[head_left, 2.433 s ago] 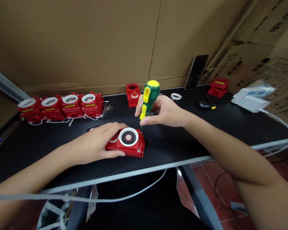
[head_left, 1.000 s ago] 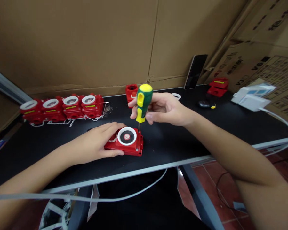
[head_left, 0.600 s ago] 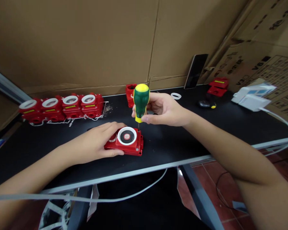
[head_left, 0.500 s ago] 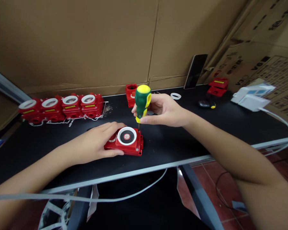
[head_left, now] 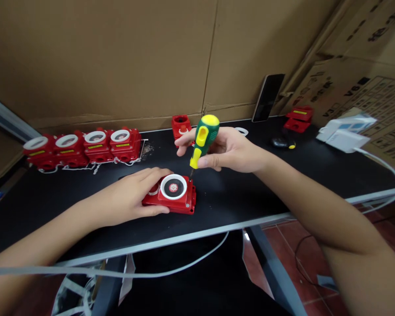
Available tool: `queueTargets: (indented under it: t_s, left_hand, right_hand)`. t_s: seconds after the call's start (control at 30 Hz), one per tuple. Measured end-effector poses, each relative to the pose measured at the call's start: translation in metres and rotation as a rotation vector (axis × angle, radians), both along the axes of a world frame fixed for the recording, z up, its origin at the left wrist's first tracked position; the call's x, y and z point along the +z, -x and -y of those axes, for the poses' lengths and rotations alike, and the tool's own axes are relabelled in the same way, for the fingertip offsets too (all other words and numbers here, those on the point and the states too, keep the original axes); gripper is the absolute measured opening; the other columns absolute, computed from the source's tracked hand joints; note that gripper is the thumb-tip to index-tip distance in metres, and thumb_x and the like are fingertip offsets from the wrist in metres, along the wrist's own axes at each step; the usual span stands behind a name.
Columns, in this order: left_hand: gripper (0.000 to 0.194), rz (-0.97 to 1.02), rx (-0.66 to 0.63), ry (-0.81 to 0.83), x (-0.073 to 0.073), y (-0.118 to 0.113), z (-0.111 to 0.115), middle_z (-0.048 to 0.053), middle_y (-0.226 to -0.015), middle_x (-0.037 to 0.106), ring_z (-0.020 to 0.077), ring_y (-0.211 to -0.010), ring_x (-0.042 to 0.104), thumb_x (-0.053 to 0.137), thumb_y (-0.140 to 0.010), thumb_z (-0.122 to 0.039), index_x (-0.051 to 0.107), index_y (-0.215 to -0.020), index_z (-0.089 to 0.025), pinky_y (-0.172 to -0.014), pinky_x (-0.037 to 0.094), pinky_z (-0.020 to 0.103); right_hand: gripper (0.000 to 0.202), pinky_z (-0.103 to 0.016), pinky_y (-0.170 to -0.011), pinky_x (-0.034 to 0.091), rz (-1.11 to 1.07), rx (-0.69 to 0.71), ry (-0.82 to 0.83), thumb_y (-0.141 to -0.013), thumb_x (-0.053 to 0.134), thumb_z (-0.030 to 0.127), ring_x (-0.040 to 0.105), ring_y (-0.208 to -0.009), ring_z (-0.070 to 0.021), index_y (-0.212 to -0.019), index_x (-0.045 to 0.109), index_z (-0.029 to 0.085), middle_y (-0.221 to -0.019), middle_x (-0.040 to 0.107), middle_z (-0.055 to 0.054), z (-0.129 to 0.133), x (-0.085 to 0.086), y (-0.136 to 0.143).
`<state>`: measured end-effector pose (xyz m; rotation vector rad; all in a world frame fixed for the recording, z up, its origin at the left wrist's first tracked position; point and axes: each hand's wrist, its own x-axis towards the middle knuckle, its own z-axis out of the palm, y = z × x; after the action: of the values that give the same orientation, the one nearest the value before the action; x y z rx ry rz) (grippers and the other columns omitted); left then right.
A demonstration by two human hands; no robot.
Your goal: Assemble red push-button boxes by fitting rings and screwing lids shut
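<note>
A red box-shaped housing (head_left: pixel 181 205) with a white ring and a dark round centre lies face up on the black table (head_left: pixel 243 197). My left hand (head_left: pixel 134 193) wraps round its left end, thumb along the near side and fingers over the far side. Thumb and fingers of my right hand (head_left: pixel 230 151) hold a green and yellow screwdriver (head_left: pixel 205 137), its handle leaning to the right. The screwdriver's tip meets the housing's far right corner, where a screw seems to sit. Another screw shows at the near right corner.
Several similar red housings (head_left: pixel 97 147) stand in a row at back left, white cord before them. Behind my right hand is an opened red housing (head_left: pixel 181 125). A phone (head_left: pixel 268 97) leans on the cardboard; red parts (head_left: pixel 299 118) and a white device (head_left: pixel 345 134) sit right.
The screwdriver's handle has tipped to the right and turned, and my right fingers have loosened and stretched out. My left hand and the housing stay nearly in place.
</note>
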<state>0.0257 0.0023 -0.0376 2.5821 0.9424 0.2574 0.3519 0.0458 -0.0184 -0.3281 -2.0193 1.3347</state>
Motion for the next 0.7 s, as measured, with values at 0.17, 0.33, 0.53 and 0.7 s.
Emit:
queueTargets:
  t_s: [0.17, 0.33, 0.53, 0.7]
  left_hand:
    - [0.07, -0.026, 0.005, 0.028, 0.004, -0.002, 0.001, 0.013, -0.157, 0.074, 0.0348, -0.137, 0.076, 0.072, -0.109, -0.07, 0.058, -0.161, -0.026, -0.111, 0.061, 0.041]
    - [0.07, -0.023, 0.007, 0.028, 0.004, -0.003, 0.001, 0.012, -0.152, 0.076, 0.034, -0.132, 0.078, 0.074, -0.108, -0.069, 0.058, -0.161, -0.027, -0.111, 0.061, 0.041]
    - [0.07, -0.046, 0.027, 0.025, 0.008, -0.005, 0.004, 0.013, -0.152, 0.075, 0.0335, -0.133, 0.077, 0.075, -0.107, -0.065, 0.057, -0.161, -0.025, -0.115, 0.06, 0.041]
    - [0.07, -0.033, 0.02, 0.011, 0.007, -0.004, 0.004, 0.013, -0.151, 0.075, 0.0332, -0.131, 0.077, 0.075, -0.108, -0.067, 0.058, -0.161, -0.025, -0.112, 0.061, 0.04]
  right_hand:
    - [0.049, -0.022, -0.07, 0.061, -0.022, 0.18, 0.047, -0.114, 0.078, 0.028, 0.065, -0.071, -0.0052, -0.158, 0.069, 0.01, -0.141, 0.081, -0.02, 0.001, 0.005, -0.003]
    - [0.032, -0.023, -0.072, 0.063, -0.045, 0.114, 0.089, -0.11, 0.085, 0.028, 0.069, -0.071, -0.0069, -0.134, 0.079, 0.009, -0.127, 0.086, -0.015, 0.002, 0.004, 0.002]
    - [0.043, -0.023, -0.066, 0.06, -0.08, -0.056, 0.122, -0.09, 0.104, 0.034, 0.068, -0.072, -0.01, -0.113, 0.075, 0.014, -0.105, 0.085, -0.007, 0.001, -0.001, 0.009]
    - [0.058, -0.025, -0.069, 0.059, -0.078, -0.125, 0.117, -0.08, 0.11, 0.047, 0.062, -0.07, -0.0093, -0.112, 0.072, 0.018, -0.094, 0.076, 0.0, 0.001, -0.009, 0.015]
